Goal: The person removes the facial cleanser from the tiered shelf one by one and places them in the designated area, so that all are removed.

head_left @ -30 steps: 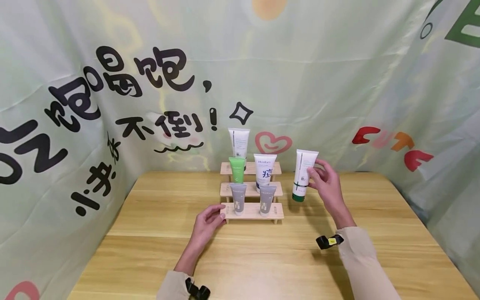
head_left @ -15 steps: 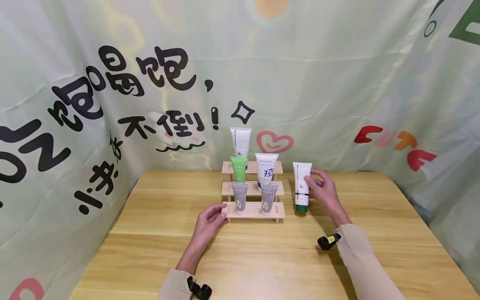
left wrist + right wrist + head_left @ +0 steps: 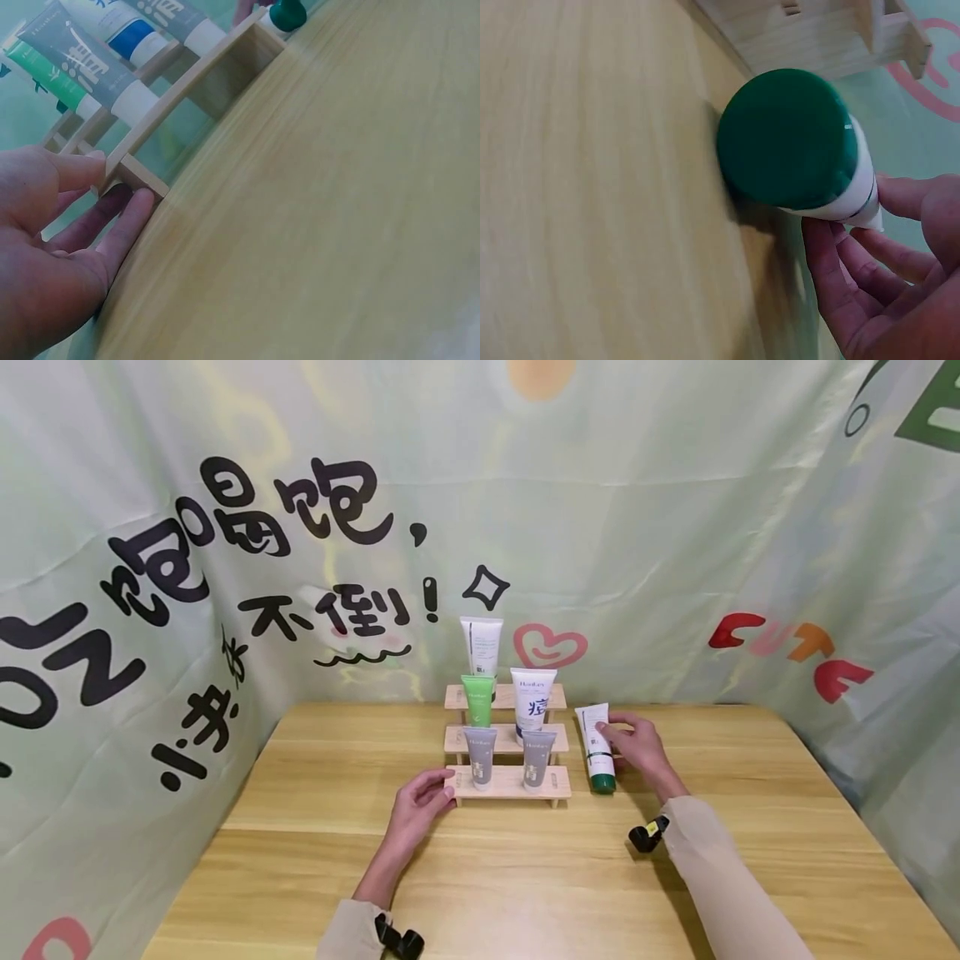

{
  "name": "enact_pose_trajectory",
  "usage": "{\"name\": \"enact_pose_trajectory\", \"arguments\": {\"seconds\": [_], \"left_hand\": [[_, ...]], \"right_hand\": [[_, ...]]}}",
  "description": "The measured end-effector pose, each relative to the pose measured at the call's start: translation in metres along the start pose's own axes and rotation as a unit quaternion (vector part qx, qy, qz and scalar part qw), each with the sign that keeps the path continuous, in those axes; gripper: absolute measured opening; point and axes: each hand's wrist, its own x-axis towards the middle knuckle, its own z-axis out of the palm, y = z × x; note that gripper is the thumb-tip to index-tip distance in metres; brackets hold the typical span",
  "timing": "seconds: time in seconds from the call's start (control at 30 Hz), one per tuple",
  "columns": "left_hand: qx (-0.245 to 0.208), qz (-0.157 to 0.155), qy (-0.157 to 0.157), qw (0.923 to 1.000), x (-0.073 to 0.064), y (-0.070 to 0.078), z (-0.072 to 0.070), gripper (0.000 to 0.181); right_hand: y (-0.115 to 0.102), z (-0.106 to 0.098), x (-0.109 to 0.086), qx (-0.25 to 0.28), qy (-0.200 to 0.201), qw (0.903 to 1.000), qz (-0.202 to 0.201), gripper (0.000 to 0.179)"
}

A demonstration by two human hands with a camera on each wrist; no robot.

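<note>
A white tube with a green cap is pinched between the thumb and fingers of my right hand. It leans back with its cap low by the table, right of the stepped wooden display rack. In the right wrist view, the round green cap faces the camera. My left hand grips the left end of the rack's lowest step, the thumb above and fingers by the leg. Two grey tubes stand on that step. A green tube and a white-and-blue tube occupy the middle one.
Another white tube stands on the top step at the left. The wooden table reaches back to a printed cloth backdrop. A small black camera is on the right wrist, and another on the left.
My right hand has lowered the white tube towards the table, and the tube now tilts back with its cap towards me. The left hand has stayed on the rack.
</note>
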Motion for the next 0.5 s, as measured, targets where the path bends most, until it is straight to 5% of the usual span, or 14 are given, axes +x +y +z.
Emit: {"name": "enact_pose_trajectory", "arguments": {"seconds": [0.5], "left_hand": [[-0.003,-0.011,0.002,0.9999,0.0021,-0.0027,0.0007,0.033]], "right_hand": [[0.0033,0.0089,0.0065,-0.089,0.019,0.9958,-0.008,0.057]]}}
